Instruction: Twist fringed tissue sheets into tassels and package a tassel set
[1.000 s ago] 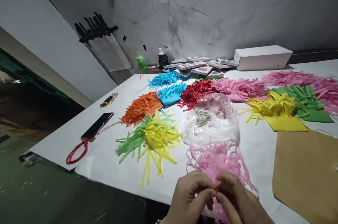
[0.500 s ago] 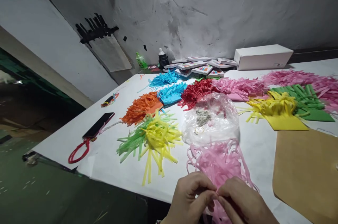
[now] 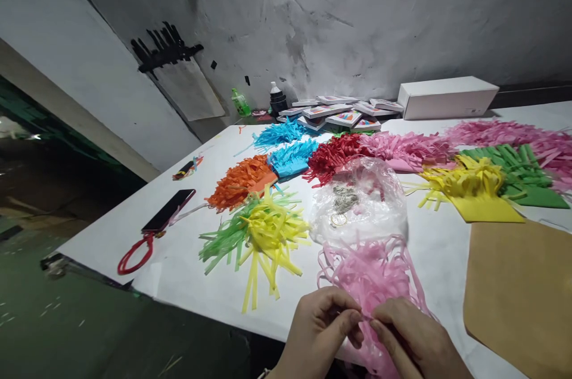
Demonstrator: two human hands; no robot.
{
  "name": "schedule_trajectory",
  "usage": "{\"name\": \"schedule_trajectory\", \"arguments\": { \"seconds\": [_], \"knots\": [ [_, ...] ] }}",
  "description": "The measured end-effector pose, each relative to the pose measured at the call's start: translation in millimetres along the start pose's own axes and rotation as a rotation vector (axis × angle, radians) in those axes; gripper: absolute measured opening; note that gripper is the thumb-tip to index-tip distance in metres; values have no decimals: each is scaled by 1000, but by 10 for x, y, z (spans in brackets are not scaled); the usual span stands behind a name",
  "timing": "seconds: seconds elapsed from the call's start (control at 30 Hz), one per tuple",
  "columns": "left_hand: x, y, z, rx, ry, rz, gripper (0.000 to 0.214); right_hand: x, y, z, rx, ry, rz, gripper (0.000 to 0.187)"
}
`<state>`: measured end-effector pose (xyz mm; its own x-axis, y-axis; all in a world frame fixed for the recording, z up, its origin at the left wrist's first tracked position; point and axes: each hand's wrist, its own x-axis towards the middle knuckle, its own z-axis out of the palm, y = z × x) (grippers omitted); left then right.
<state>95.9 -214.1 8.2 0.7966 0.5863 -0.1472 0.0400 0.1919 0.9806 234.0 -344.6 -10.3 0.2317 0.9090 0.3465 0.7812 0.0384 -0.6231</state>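
Pink paper strips (image 3: pixel 369 272) lie in a loose, tangled heap at the table's near edge. Over them, my left hand (image 3: pixel 324 322) pinches a thin pink strip between thumb and forefinger. My right hand (image 3: pixel 413 331) meets it fingertip to fingertip, its thumb and forefinger closed on the same small piece. The exact spot they grip is mostly covered by the fingers. Just beyond the heap sits a clear plastic bag (image 3: pixel 384 212) with a bundle of thin string-like pieces (image 3: pixel 345 199) and a gold-coloured ring (image 3: pixel 338 220) showing.
Yellow and green strips (image 3: pixel 272 224) lie left of the bag, with orange (image 3: pixel 241 182), blue (image 3: pixel 292 158) and red fringes (image 3: pixel 333 155) behind. A brown paper sheet (image 3: pixel 518 289) covers the right side. A phone (image 3: pixel 168 211), stacked flat boxes (image 3: pixel 328 109) and a white box (image 3: pixel 447 98) are farther off.
Both hands keep their pinch on the pink strip, with the fingertips now slightly farther apart. The view has shifted a little; the other things stay in place.
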Motion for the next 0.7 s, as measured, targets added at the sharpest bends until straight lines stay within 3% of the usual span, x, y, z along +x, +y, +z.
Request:
{"name": "schedule_trajectory", "arguments": {
  "seconds": [0.33, 0.5, 0.7],
  "knots": [
    [2, -24, -41, 99, -24, 84, 25, 28, -1, 38, 37, 36, -50, 17],
    [8, -33, -39, 58, -42, 39, 27, 28, 0, 45, 47, 20, -56, 12],
    [7, -96, 11, 29, -58, 1, 39, 18, 22, 58, -67, 68, -180, 22]
  ]
}}
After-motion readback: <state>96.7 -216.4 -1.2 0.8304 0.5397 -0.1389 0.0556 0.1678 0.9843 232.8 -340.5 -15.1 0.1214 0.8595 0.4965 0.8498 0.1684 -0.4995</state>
